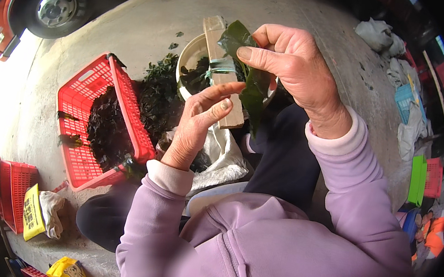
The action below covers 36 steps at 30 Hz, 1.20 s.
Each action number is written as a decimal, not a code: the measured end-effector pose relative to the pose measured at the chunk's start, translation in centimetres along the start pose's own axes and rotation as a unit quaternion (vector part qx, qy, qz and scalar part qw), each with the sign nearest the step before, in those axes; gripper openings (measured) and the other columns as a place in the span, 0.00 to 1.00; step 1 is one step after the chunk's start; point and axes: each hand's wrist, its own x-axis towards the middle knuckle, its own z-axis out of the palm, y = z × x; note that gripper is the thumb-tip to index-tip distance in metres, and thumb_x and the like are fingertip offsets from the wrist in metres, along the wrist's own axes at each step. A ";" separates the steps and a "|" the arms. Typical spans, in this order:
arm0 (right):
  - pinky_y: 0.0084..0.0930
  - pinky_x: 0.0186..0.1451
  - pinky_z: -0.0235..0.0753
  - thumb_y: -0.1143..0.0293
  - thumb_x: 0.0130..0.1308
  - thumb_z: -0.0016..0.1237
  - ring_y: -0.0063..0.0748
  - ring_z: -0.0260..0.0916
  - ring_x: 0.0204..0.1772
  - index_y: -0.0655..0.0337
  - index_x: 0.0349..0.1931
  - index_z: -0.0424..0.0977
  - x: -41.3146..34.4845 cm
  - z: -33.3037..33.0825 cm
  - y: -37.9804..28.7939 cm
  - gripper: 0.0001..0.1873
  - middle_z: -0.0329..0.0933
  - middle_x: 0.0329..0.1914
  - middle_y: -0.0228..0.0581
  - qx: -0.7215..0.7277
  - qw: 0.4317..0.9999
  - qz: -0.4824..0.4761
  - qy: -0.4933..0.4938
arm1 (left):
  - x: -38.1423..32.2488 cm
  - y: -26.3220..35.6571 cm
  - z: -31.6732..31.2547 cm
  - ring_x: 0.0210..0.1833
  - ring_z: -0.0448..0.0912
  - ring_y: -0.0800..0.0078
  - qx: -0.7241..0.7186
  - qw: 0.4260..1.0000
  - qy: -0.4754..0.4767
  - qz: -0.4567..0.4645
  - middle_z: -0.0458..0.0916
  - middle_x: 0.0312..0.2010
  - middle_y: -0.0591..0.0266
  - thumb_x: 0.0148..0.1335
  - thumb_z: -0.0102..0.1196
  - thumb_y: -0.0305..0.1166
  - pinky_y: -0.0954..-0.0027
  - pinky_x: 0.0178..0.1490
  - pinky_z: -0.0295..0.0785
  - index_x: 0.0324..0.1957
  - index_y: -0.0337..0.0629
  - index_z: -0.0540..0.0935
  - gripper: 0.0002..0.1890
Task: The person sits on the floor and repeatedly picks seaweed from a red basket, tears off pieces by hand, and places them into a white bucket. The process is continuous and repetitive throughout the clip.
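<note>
Pinched between thumb and fingers of my right hand (292, 60) is a dark green, leafy seaweed frond (255, 91), which hangs down at full length. My left hand (204, 116) is beside it with thumb and index finger apart; the index fingertip meets the frond's left edge. Behind the frond, a wooden board (230, 98) lies across a round, cream-coloured tub (188, 58). Green cord (222, 65) is wound around the board. More seaweed (197, 76) shows inside the tub, partly covered by the board and my hands.
Left of the tub, a seaweed heap (159, 94) lies on the concrete floor (270, 4). A red plastic basket (84, 82), tipped sideways, holds more seaweed. A white woven sack (219, 158) lies near my legs. A vehicle wheel (57, 9) stands at upper left, with bags (377, 35) opposite.
</note>
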 end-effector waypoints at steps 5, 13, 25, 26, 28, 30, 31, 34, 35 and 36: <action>0.12 0.18 0.65 0.67 0.59 0.53 0.15 0.67 0.18 0.66 0.29 0.75 -0.4 3.1 -1.2 0.10 0.77 0.22 0.33 0.068 0.997 -0.030 0.013 | -4.2 1.1 -0.8 0.41 0.76 0.77 -0.026 0.997 0.064 -0.020 0.82 0.37 0.62 0.59 0.55 0.28 0.74 0.52 0.66 0.41 0.36 0.79 0.09; 0.13 0.18 0.71 0.67 0.60 0.53 0.18 0.71 0.20 0.67 0.32 0.76 -1.1 5.6 3.8 0.10 0.75 0.22 0.33 0.168 0.983 0.066 0.032 | -9.5 1.7 -3.6 0.21 0.63 0.89 -0.094 0.965 0.229 0.080 0.69 0.26 0.74 0.58 0.52 0.22 0.87 0.22 0.55 0.51 0.37 0.73 0.17; 0.13 0.31 0.71 0.81 0.58 0.48 0.16 0.68 0.27 0.70 0.40 0.77 -2.8 4.3 7.0 0.10 0.76 0.30 0.32 -0.086 0.993 -0.047 -0.069 | -10.1 0.4 -5.7 0.35 0.75 0.83 0.184 0.945 0.265 0.057 0.80 0.31 0.69 0.50 0.62 0.20 0.82 0.41 0.68 0.40 0.35 0.82 0.12; 0.16 0.33 0.70 0.80 0.57 0.49 0.20 0.70 0.28 0.70 0.39 0.77 -2.8 4.3 7.0 0.10 0.76 0.30 0.34 -0.144 0.984 -0.071 -0.071 | -10.0 0.2 -5.9 0.33 0.74 0.84 0.219 0.937 0.261 0.071 0.78 0.28 0.70 0.50 0.62 0.20 0.82 0.38 0.67 0.38 0.36 0.83 0.10; 0.20 0.35 0.70 0.79 0.56 0.50 0.23 0.71 0.30 0.70 0.38 0.77 -2.7 4.1 6.9 0.09 0.75 0.29 0.36 -0.230 0.964 -0.096 -0.088 | -9.9 -0.3 -6.2 0.31 0.73 0.85 0.264 0.928 0.252 0.079 0.78 0.28 0.71 0.50 0.62 0.21 0.82 0.36 0.67 0.37 0.36 0.83 0.09; 0.24 0.38 0.69 0.78 0.55 0.50 0.29 0.71 0.31 0.70 0.32 0.76 -2.5 4.3 6.8 0.06 0.74 0.28 0.40 -0.272 0.949 -0.089 -0.129 | -9.8 -0.8 -6.6 0.30 0.73 0.84 0.270 0.927 0.254 0.060 0.78 0.27 0.69 0.50 0.62 0.21 0.81 0.34 0.66 0.35 0.35 0.83 0.08; 0.24 0.37 0.69 0.78 0.55 0.49 0.29 0.71 0.31 0.70 0.31 0.75 -2.3 4.4 6.7 0.05 0.74 0.28 0.40 -0.269 0.948 -0.088 -0.145 | -9.9 -1.1 -6.8 0.30 0.73 0.84 0.243 0.931 0.271 0.018 0.77 0.27 0.69 0.50 0.62 0.22 0.81 0.35 0.66 0.35 0.35 0.83 0.08; 0.21 0.37 0.68 0.77 0.57 0.47 0.26 0.71 0.31 0.70 0.27 0.71 -1.6 5.3 6.4 0.04 0.75 0.27 0.38 -0.260 0.939 -0.118 -0.193 | -10.2 -2.2 -8.0 0.30 0.73 0.81 0.181 0.935 0.296 -0.079 0.77 0.26 0.67 0.50 0.62 0.23 0.80 0.35 0.67 0.35 0.35 0.83 0.09; 0.21 0.37 0.69 0.77 0.58 0.47 0.25 0.71 0.31 0.70 0.28 0.71 -1.4 5.7 6.3 0.04 0.75 0.28 0.37 -0.210 0.954 -0.069 -0.203 | -10.2 -2.6 -8.4 0.31 0.74 0.79 0.174 0.938 0.289 -0.078 0.77 0.26 0.65 0.50 0.62 0.24 0.78 0.36 0.68 0.35 0.35 0.83 0.09; 0.20 0.37 0.70 0.76 0.60 0.47 0.25 0.72 0.32 0.69 0.28 0.71 -1.2 6.1 6.1 0.05 0.75 0.28 0.37 -0.169 0.963 -0.009 -0.207 | -10.2 -2.9 -8.8 0.31 0.75 0.77 0.167 0.941 0.283 -0.078 0.78 0.26 0.64 0.49 0.62 0.25 0.77 0.37 0.69 0.35 0.36 0.83 0.09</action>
